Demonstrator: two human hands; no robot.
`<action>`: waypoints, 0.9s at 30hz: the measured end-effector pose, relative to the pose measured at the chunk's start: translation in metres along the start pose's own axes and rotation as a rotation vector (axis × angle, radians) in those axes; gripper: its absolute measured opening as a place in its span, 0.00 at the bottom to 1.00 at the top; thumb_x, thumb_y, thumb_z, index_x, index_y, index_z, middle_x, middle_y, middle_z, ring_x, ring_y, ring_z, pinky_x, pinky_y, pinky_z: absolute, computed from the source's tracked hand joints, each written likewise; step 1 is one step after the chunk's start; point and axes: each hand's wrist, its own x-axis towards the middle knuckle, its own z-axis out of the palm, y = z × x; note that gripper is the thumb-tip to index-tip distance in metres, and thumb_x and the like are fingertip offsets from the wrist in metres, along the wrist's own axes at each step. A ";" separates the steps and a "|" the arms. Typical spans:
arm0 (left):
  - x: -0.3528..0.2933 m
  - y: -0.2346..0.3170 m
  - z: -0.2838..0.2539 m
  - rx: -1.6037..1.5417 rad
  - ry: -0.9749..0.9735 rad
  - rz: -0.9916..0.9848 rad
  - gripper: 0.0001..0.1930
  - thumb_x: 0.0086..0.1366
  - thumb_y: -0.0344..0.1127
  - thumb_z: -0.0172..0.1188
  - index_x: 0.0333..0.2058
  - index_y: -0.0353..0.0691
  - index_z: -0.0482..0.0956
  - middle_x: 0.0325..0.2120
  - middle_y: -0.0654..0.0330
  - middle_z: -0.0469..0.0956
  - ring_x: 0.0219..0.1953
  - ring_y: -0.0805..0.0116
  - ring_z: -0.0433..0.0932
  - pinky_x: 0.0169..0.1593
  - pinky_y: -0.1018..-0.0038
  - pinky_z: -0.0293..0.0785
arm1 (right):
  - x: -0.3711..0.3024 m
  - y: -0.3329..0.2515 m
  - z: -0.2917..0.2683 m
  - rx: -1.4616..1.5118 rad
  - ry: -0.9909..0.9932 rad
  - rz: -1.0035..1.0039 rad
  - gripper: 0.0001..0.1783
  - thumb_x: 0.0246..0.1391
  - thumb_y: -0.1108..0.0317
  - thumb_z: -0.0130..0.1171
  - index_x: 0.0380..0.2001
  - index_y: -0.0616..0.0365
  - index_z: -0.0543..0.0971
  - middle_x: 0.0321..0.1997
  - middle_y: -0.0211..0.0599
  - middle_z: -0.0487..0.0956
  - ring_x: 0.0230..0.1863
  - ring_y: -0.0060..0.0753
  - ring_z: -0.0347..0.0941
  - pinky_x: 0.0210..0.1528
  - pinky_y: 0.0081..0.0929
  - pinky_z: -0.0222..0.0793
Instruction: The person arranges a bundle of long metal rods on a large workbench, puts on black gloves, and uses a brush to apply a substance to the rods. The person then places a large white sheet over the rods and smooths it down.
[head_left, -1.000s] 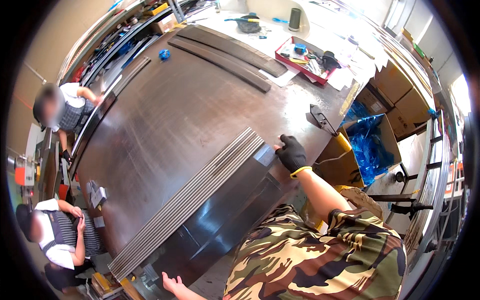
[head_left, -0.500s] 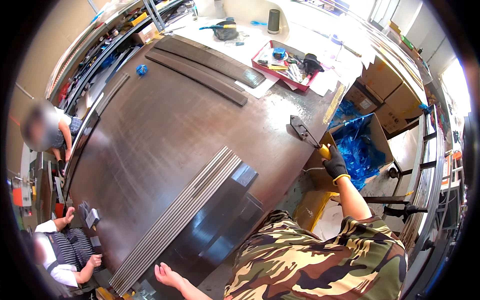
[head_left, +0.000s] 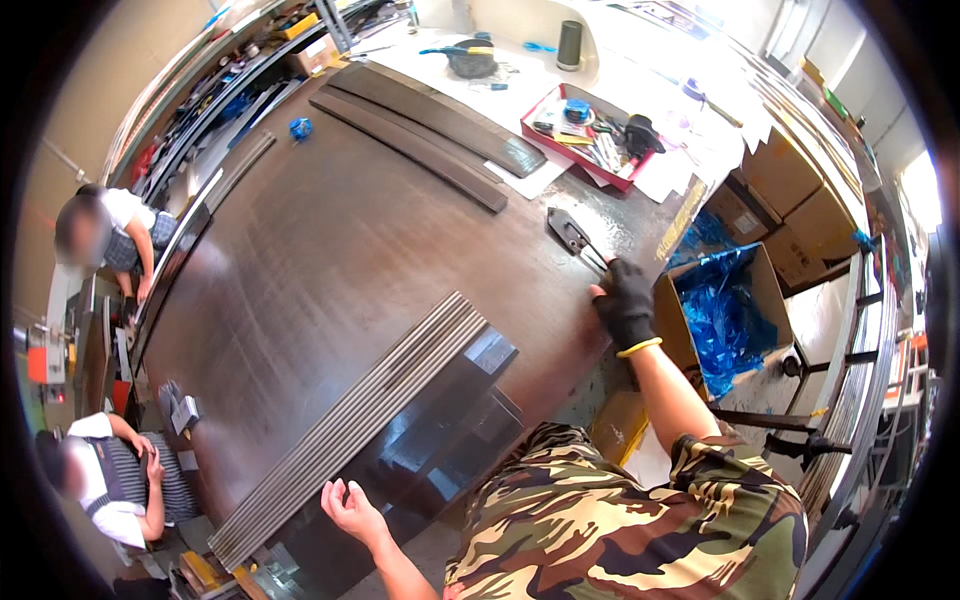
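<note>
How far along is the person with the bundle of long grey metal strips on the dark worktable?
Looks done: the bundle of long grey metal strips lies aligned across the dark worktable. In hand: the black-gloved right hand reaches for the small dark metal hand tool near the table edge, touching or nearly touching it. The bare left hand hovers empty by the bundle. Left: the tool is not yet lifted.

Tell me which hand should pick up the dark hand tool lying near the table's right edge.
Right. The gloved right hand is already beside the dark hand tool, fingertips near its end. The bare left hand hangs open at the near edge, by the bundle of metal strips.
</note>
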 end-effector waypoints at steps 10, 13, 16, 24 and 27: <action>-0.041 -0.014 -0.021 -0.107 0.032 -0.129 0.13 0.63 0.24 0.58 0.46 0.27 0.75 0.54 0.57 0.66 0.46 0.66 0.75 0.46 0.72 0.77 | 0.025 -0.109 0.137 0.595 -0.657 0.280 0.31 0.51 0.66 0.61 0.59 0.62 0.69 0.48 0.48 0.81 0.47 0.41 0.78 0.49 0.29 0.70; -0.052 -0.034 -0.037 -0.091 0.107 -0.183 0.13 0.63 0.24 0.58 0.47 0.26 0.74 0.53 0.57 0.68 0.46 0.65 0.75 0.47 0.71 0.76 | 0.023 -0.111 0.143 0.538 -0.642 0.291 0.29 0.50 0.63 0.61 0.56 0.60 0.73 0.48 0.54 0.80 0.50 0.48 0.77 0.50 0.32 0.70; -0.060 -0.052 -0.047 -0.119 0.141 -0.248 0.14 0.63 0.24 0.58 0.47 0.26 0.74 0.52 0.57 0.69 0.46 0.65 0.76 0.48 0.72 0.76 | 0.019 -0.108 0.149 0.678 -0.630 0.371 0.28 0.51 0.64 0.60 0.55 0.61 0.73 0.48 0.52 0.80 0.51 0.45 0.77 0.51 0.32 0.69; -0.054 -0.051 -0.052 -0.105 0.112 -0.251 0.14 0.64 0.25 0.57 0.47 0.25 0.73 0.52 0.56 0.68 0.46 0.64 0.75 0.49 0.72 0.75 | 0.016 -0.100 0.168 0.676 -0.640 0.358 0.28 0.52 0.61 0.63 0.54 0.64 0.74 0.52 0.52 0.79 0.53 0.43 0.76 0.54 0.28 0.67; -0.050 -0.048 -0.052 -0.140 0.101 -0.238 0.13 0.65 0.25 0.57 0.47 0.25 0.74 0.53 0.56 0.67 0.46 0.65 0.74 0.49 0.72 0.75 | 0.017 -0.098 0.170 0.713 -0.687 0.389 0.29 0.52 0.59 0.64 0.54 0.65 0.74 0.53 0.52 0.78 0.55 0.43 0.75 0.55 0.29 0.67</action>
